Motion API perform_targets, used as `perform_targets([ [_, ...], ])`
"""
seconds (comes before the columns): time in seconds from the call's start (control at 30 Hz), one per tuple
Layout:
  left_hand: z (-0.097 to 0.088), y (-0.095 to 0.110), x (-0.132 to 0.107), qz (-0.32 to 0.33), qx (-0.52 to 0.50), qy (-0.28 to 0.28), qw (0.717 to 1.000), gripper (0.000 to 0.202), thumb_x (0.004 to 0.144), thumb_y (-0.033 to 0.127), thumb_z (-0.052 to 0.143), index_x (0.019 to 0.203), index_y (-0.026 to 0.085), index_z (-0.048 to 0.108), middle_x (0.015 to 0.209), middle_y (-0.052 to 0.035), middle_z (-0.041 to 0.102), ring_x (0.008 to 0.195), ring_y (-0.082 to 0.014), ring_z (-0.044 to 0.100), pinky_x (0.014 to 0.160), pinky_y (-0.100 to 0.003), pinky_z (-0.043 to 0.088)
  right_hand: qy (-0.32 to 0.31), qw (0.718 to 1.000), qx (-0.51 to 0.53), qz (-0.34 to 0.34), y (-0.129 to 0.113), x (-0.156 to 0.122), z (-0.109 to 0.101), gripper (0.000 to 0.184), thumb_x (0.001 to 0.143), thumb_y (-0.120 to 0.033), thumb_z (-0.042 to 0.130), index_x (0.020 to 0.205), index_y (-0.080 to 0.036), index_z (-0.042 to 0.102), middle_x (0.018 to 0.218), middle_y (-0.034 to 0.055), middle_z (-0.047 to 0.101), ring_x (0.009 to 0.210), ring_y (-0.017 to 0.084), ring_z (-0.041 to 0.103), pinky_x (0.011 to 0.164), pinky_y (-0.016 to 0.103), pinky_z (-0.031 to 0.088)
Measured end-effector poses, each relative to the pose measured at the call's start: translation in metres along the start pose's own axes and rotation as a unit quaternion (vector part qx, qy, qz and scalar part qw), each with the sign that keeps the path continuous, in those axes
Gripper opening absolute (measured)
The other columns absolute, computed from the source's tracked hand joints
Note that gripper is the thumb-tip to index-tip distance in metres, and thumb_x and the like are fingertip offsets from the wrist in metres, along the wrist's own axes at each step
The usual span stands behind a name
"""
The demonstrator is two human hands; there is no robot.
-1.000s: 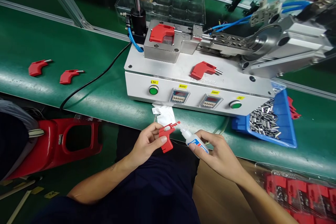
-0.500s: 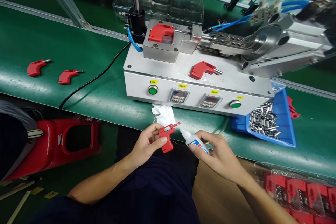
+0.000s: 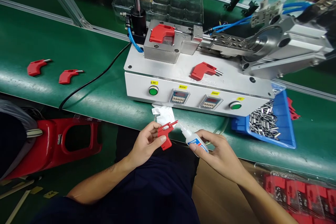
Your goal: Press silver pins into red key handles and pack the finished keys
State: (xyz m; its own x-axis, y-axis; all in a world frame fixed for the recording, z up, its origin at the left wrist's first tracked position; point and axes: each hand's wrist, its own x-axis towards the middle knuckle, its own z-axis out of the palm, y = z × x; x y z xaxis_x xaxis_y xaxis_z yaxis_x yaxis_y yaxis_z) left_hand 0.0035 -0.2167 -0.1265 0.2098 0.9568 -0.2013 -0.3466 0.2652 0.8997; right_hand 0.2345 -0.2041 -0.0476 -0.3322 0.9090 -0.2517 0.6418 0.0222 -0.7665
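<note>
My left hand point(image 3: 145, 143) is closed on a small red plastic part point(image 3: 165, 134), held just below the green conveyor belt's near edge. My right hand point(image 3: 219, 152) grips a small white glue bottle point(image 3: 194, 140), its nozzle pointing left and a short gap from the part's tip. A white paper scrap point(image 3: 164, 113) lies on the belt edge just above the part. Behind it stands a grey press machine point(image 3: 194, 84) with one red part seated in its fixture point(image 3: 162, 33) and another red part with a metal pin point(image 3: 203, 70) lying on its top.
Two red parts with pins point(image 3: 35, 67) point(image 3: 67, 75) lie on the green belt point(image 3: 78, 49) at the left. A blue tray of several metal pins point(image 3: 265, 120) sits at the right. Bagged red parts point(image 3: 296, 192) lie at the lower right, a red stool point(image 3: 57, 143) at the lower left.
The red part's tip and the glue nozzle have drawn slightly apart; before they were nearly touching. Both hands otherwise stay in place.
</note>
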Motion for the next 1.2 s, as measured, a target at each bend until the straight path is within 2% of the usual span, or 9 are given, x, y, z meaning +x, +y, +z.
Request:
perform_targets([
  [0.63,-0.0015,0.0022,0.0,0.012,0.024,0.004,1.0,0.03,0.089,0.046,0.079,0.095,0.02,0.066,0.09,-0.0031,0.074,0.082,-0.0184,0.071,0.072,-0.025,0.056,-0.012,1.0,-0.014,-0.006,-0.0034,0.0014,-0.0029,0.03,0.097,-0.043,0.057,0.077,-0.021,0.062,0.067,0.0007,0.063,0.061,0.015,0.052,0.054,0.026,0.039],
  [1.2,-0.0014,0.0024,-0.0027,0.023,0.04,-0.01,0.999,0.028,0.091,0.045,0.077,0.098,0.02,0.066,0.096,-0.0046,0.075,0.087,-0.0205,0.072,0.076,-0.028,0.056,-0.012,1.0,-0.018,-0.003,-0.0043,0.0005,0.002,0.038,0.1,-0.049,0.055,0.076,-0.021,0.06,0.066,0.0013,0.062,0.061,0.015,0.05,0.054,0.026,0.038],
])
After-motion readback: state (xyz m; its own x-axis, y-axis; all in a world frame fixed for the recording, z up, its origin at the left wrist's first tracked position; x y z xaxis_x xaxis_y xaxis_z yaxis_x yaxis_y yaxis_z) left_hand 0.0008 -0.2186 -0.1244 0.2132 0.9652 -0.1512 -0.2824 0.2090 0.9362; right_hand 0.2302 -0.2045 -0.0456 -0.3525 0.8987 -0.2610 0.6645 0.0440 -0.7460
